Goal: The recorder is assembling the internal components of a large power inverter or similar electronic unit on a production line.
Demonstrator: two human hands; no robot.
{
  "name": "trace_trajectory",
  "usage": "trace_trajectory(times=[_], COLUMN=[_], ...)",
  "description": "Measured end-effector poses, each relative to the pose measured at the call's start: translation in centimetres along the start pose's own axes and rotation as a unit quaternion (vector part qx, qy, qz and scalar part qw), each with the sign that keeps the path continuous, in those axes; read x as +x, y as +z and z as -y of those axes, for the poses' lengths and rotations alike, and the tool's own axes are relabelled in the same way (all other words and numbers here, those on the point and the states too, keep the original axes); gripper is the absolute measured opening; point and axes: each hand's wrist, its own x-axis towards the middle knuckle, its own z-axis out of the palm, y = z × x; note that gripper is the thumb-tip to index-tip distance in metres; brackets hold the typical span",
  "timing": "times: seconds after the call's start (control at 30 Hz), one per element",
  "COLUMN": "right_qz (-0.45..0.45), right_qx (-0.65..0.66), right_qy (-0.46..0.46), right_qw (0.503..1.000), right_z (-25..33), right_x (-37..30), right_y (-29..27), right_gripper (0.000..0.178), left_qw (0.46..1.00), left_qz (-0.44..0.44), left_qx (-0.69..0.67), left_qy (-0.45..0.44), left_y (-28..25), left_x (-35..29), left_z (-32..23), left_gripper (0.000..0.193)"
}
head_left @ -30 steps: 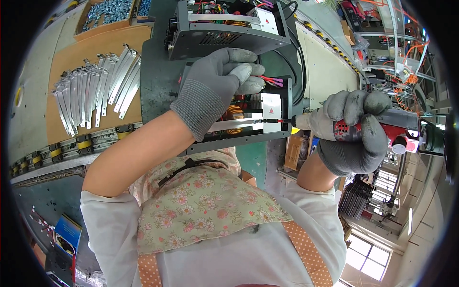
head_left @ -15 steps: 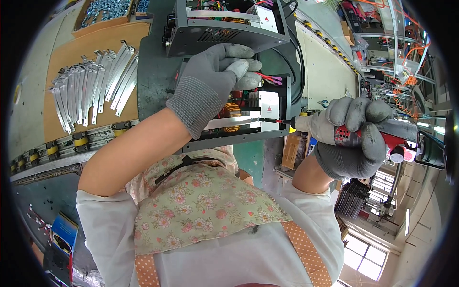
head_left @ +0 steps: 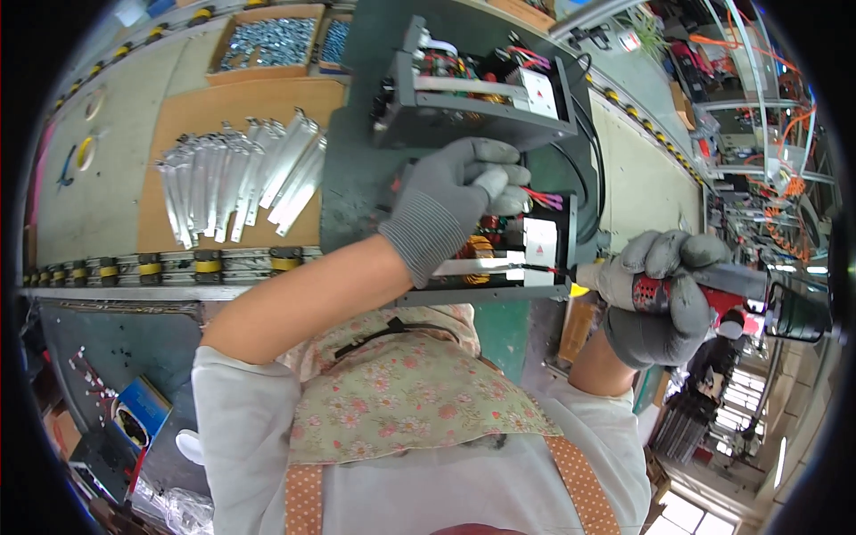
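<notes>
My right hand (head_left: pixel 664 299), in a grey glove, is wrapped round a red and black power screwdriver (head_left: pixel 653 292). Its long bit points left into the nearer open dark-metal housing (head_left: pixel 499 293), reaching the right end of a flat silver strip (head_left: pixel 459 267). Above that housing is my left hand (head_left: pixel 468 192), gloved too, with fingers curled and thumb pressed to them; anything inside the pinch is hidden. Beside its fingertips, red wires with pink ends (head_left: pixel 546 200) stick out. A copper coil (head_left: pixel 479 248) and a white-labelled block (head_left: pixel 539 245) show inside the housing, partly covered by my left hand.
A second open housing (head_left: pixel 481 120) with a similar strip stands just beyond. To the left, many silver strips (head_left: pixel 241 174) lie on cardboard (head_left: pixel 156 214) near a box of small metal parts (head_left: pixel 214 67). Black cables (head_left: pixel 597 169) loop at the right; a roller rail (head_left: pixel 178 267) runs along the bench.
The whole view has shifted, so the bench and both hands appear lower and mostly further right. Relative to the nearer housing, my hands and the screwdriver look nearly unchanged.
</notes>
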Motion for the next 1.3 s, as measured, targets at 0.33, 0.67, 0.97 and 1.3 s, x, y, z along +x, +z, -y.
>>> trace_trajectory(times=[0.33,0.67,0.97,1.3], right_qz=[0.034,0.011,-0.140,-0.086], right_qx=[0.003,0.148,0.157,0.229], right_qy=[-0.012,-0.072,-0.086,-0.102], right_qw=[0.999,0.986,0.974,0.964], right_z=[0.9,1.8,0.2,-0.9], right_x=[2.1,5.2,4.3,6.6], right_y=[-1.3,-4.7,-7.9,-9.9], right_gripper=[0.038,0.032,0.039,0.038], left_qw=[0.975,0.644,0.689,0.995], left_qz=[-0.157,-0.303,-0.280,-0.084], left_qx=[0.050,0.701,0.668,-0.003], left_qy=[0.152,0.045,-0.009,0.057], left_y=[-10.4,-24.9,-31.5,-9.4], left_x=[2.8,20.2,25.1,11.0], left_z=[-5.3,-5.8,-7.6,-9.6], left_gripper=[0.031,0.021,0.032,0.043])
